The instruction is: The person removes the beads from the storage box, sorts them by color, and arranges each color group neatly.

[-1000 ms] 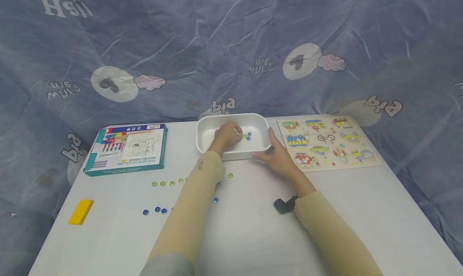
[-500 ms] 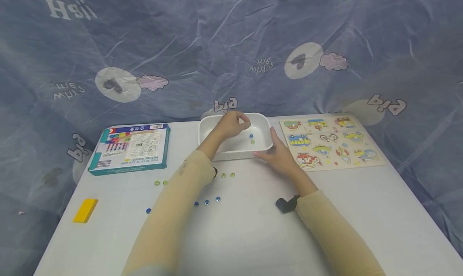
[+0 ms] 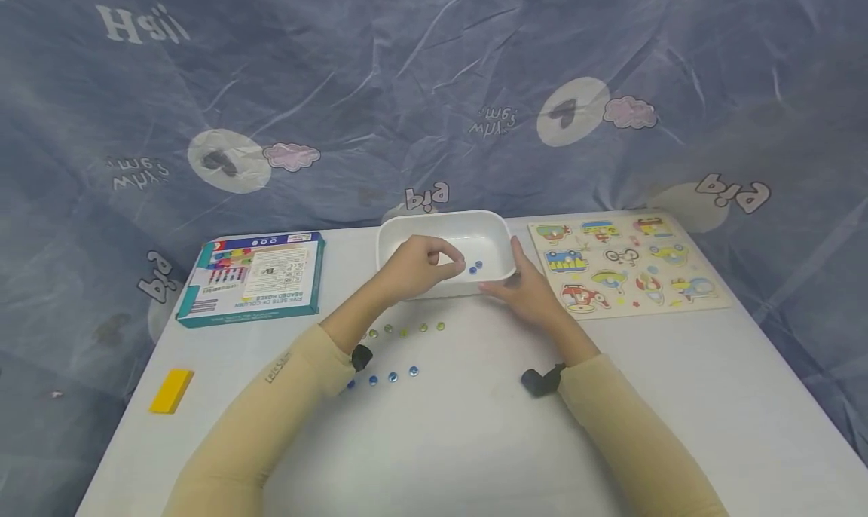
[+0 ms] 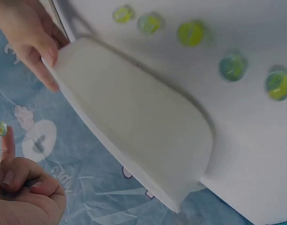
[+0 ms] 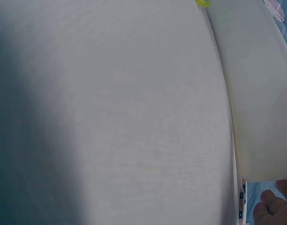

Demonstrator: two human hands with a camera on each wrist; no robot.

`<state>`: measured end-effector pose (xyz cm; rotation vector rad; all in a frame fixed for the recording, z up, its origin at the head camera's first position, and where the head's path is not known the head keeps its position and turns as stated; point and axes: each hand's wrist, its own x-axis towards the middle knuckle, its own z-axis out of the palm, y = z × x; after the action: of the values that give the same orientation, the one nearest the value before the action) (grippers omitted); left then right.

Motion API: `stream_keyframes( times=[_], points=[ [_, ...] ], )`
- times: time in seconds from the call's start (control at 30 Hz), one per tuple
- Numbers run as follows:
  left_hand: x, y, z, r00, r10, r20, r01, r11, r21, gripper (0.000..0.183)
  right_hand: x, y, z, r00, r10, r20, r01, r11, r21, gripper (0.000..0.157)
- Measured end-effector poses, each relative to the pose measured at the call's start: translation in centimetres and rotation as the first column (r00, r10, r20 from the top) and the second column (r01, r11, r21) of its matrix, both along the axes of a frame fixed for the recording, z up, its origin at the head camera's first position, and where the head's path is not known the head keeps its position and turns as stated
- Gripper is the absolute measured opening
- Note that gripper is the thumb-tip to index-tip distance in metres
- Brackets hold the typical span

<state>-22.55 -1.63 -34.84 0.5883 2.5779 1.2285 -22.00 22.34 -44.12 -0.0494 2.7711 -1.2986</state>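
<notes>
My left hand (image 3: pixel 417 267) is above the front side of a white tray (image 3: pixel 498 234), thumb and forefinger meeting in a pinch. In the left wrist view a yellow-green glass marble (image 4: pixel 3 128) shows between those fingertips. Two blue marbles (image 3: pixel 478 264) lie inside the tray near its right end. My right hand (image 3: pixel 532 295) grips that end, thumb against the front wall and fingers along the right side. In front of the tray runs a row of yellow-green marbles (image 3: pixel 423 327). Closer to me is a row of blue marbles (image 3: pixel 393 377), partly hidden by my left arm.
A flat beaded-toy box (image 3: pixel 251 279) lies to the left of the tray. Nearer the table's left edge is a yellow block (image 3: pixel 172 391). On the right lies a wooden picture puzzle board (image 3: pixel 624 264). A printed cloth (image 3: pixel 380 125) hangs behind the table.
My left hand has come back from inside the tray towards its front wall, now pinching a yellow-green marble. My left forearm has swung left. The right hand keeps its grip on the tray.
</notes>
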Motion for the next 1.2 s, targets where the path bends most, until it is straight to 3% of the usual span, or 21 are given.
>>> stream_keyframes(
  times=[0.17,0.3,0.47,0.6,0.93,1.2],
  points=[
    [2.0,-0.9,-1.4,1.000,-0.003,0.028,0.003,1.000,0.016,0.014,0.0,0.1,-0.1,1.000,-0.013,0.015,0.013,1.000,0.007,0.115],
    [3.0,-1.1,-3.2,0.998,0.007,0.062,-0.006,1.000,-0.010,0.012,0.0,0.0,-0.1,1.000,-0.007,0.008,0.007,1.000,-0.001,0.113],
    [3.5,-0.6,-5.8,0.998,-0.016,0.059,0.019,0.998,-0.064,0.012,0.0,0.1,-0.1,1.000,-0.003,0.003,0.003,1.000,0.003,0.115],
    [3.5,-0.1,-7.1,0.999,-0.016,0.046,0.020,0.994,-0.109,0.011,-0.1,0.2,-0.2,1.000,-0.006,0.006,0.006,1.000,0.011,0.118],
    [3.0,0.7,-7.6,1.000,0.024,0.007,-0.022,0.978,-0.208,0.014,-0.1,0.2,-0.3,1.000,-0.009,0.006,0.009,1.000,0.014,0.117],
    [2.9,1.1,-8.2,0.999,0.001,-0.047,-0.016,0.946,-0.325,0.017,-0.1,0.1,-0.2,1.000,-0.003,0.000,0.003,1.000,0.009,0.114]
  ],
)
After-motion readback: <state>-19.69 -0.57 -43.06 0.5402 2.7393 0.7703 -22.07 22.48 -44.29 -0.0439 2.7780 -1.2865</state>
